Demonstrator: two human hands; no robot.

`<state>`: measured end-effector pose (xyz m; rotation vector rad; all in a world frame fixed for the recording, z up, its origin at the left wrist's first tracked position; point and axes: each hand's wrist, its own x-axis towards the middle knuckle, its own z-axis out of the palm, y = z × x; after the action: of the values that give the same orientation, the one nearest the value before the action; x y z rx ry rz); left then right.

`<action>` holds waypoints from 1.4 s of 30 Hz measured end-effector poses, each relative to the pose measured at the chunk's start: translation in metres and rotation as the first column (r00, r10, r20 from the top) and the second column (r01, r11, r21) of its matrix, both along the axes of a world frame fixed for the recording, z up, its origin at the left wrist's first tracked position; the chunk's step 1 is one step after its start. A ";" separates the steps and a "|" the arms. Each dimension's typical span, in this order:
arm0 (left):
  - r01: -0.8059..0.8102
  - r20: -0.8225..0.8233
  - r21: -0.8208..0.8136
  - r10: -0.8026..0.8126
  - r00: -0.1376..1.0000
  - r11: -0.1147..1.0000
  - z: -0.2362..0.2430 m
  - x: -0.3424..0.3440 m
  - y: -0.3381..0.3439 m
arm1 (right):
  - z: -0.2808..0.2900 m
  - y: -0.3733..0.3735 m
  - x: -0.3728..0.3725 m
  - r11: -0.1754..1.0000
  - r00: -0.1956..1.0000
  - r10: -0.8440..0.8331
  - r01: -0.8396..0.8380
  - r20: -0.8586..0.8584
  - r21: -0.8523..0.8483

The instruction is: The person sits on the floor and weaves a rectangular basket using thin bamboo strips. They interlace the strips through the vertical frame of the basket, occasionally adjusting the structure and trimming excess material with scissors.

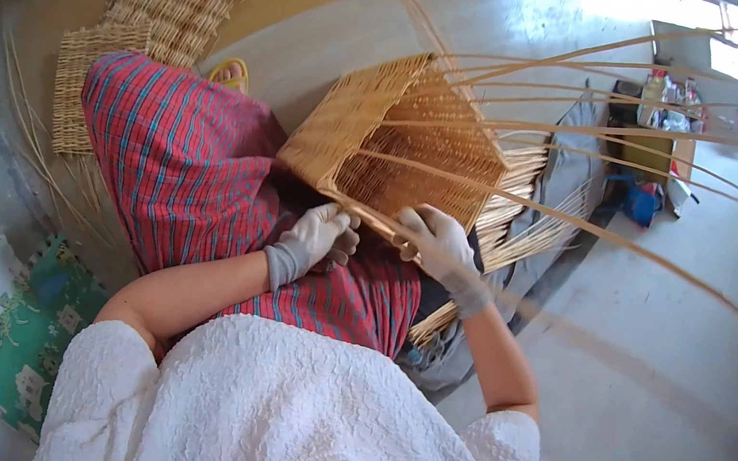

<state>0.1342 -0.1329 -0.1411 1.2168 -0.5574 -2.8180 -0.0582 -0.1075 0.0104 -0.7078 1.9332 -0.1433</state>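
A tan wicker basket (337, 128) with angled sides lies tilted on my lap, its opening turned to the right. Long loose wicker strands (530, 202) stick out from its rim toward the right. My left hand (317, 236), in a pale glove with a grey cuff, is closed at the near corner of the rim; its fingertips are partly hidden. Along the same near edge, my gloved right hand (440, 242) has its fingers curled round a wicker strand. Some of that strand is smeared by motion. Red plaid cloth (177, 150) covers my legs beneath the basket.
Two woven wicker panels (172, 7) lie on the floor at the far left, near a yellow slipper (232, 76). A bundle of wicker rods (520, 192) rests on grey cloth (568, 161) beyond the basket. Boxes (648, 152) stand far right; a green foam mat (48, 313) is near left.
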 end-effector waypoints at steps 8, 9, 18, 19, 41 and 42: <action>-0.334 -0.161 0.523 0.475 0.865 0.785 0.028 0.028 -0.027 | 0.008 -0.085 0.072 0.893 0.925 -0.243 0.096 0.291 0.441; -0.297 -0.206 0.599 0.502 0.840 0.744 0.027 0.031 -0.032 | -0.002 -0.085 0.076 0.909 0.951 -0.191 0.079 0.243 0.409; -0.338 0.053 0.839 0.555 0.830 0.426 0.030 0.034 -0.037 | -0.036 -0.087 0.090 0.829 0.977 -0.210 0.153 0.045 0.538; -0.311 0.011 0.854 0.584 0.812 0.417 0.029 0.036 -0.036 | -0.037 -0.086 0.092 0.836 0.979 -0.200 0.149 0.040 0.528; -0.227 0.017 0.753 0.326 0.945 0.617 0.030 0.040 -0.048 | -0.029 -0.094 0.100 0.800 0.999 -0.048 0.028 0.017 0.599; -0.201 -0.008 0.744 0.310 0.951 0.637 0.029 0.037 -0.046 | -0.028 -0.094 0.098 0.799 0.998 -0.068 0.047 0.013 0.600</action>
<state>0.1712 -0.1791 -0.1118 1.0123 0.8131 -2.8759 0.0402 -0.2011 -0.0180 -0.2133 1.8179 0.4116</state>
